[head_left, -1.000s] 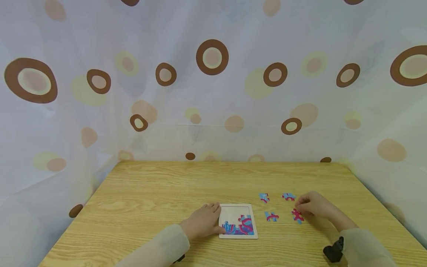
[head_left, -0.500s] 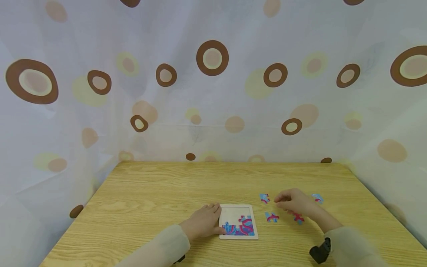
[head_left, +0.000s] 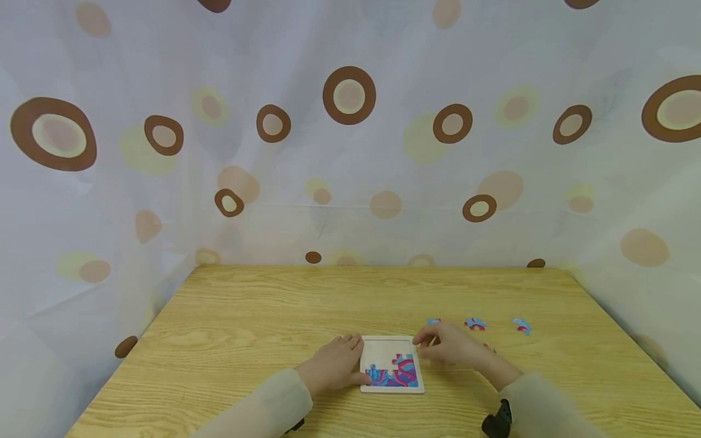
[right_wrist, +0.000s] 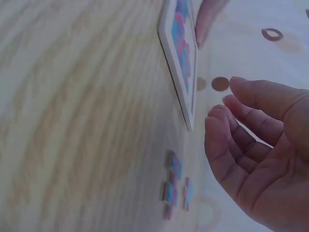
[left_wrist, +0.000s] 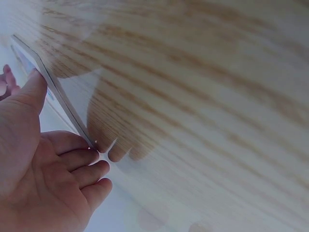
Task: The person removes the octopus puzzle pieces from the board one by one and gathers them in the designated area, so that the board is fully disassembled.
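Note:
A square white puzzle tray (head_left: 394, 390) lies on the table, with joined blue, purple and pink jigsaw pieces (head_left: 406, 368) along its bottom and up its right side. My left hand (head_left: 334, 365) rests at its left edge, thumb on the near-left rim and relaxed fingers against the side. The right hand (head_left: 451, 347) hovers by the upper right corner of the tray. In the right wrist view a gap shows between the thumb (right_wrist: 263, 94) and loosely bent fingers, with nothing visible in it.
Loose blue and pink puzzle pieces lie right of the tray: a middle one (head_left: 475, 323), a far-right one (head_left: 521, 326), and one (head_left: 433, 320) partly behind my right hand. The wooden table (head_left: 263, 304) ends at a dotted curtain (head_left: 350, 182).
My right hand has moved left from the loose pieces to the tray's right edge, uncovering the back-right pieces and covering nearer ones. The left hand and tray stay in place.

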{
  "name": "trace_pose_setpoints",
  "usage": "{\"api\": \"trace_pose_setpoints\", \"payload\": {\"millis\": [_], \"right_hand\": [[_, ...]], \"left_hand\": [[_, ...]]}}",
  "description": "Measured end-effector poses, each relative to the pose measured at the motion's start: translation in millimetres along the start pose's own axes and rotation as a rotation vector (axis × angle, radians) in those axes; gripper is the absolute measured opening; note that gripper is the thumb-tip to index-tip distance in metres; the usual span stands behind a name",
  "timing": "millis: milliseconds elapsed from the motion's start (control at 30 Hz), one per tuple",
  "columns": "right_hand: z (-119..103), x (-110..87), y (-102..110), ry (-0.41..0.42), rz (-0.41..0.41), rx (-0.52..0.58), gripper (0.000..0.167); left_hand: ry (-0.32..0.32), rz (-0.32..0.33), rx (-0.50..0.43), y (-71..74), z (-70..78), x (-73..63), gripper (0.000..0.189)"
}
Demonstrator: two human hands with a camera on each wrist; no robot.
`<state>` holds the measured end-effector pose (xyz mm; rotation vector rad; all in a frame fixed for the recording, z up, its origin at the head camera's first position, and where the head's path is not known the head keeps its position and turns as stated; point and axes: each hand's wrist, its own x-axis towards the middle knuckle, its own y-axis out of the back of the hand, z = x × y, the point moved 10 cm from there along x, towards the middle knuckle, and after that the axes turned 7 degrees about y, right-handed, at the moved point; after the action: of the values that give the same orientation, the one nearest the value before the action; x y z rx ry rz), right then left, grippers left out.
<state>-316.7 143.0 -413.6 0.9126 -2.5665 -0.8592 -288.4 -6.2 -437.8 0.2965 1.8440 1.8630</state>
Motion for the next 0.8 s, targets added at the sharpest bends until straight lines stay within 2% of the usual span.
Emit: {"api": "trace_pose_setpoints", "payload": {"millis": [400,633,800], "right_hand": [[-5.2,8.1,-26.7,-0.022,-0.035,0.029,0.017],[-9.8,11.1,-30.6,0.028,-0.055,-0.052,0.017],[-10.0,11.5,-35.6,0.026,-0.096,-0.084,0.022]], "left_hand": [[0.009,-0.006,-0.001,-1.6,-0.3,1.3,0.077],[0.006,-0.003,0.004,-0.5,0.2,0.6,0.076],[0.007,-0.001,0.002,0.5,0.4,0.1,0.076]]}}
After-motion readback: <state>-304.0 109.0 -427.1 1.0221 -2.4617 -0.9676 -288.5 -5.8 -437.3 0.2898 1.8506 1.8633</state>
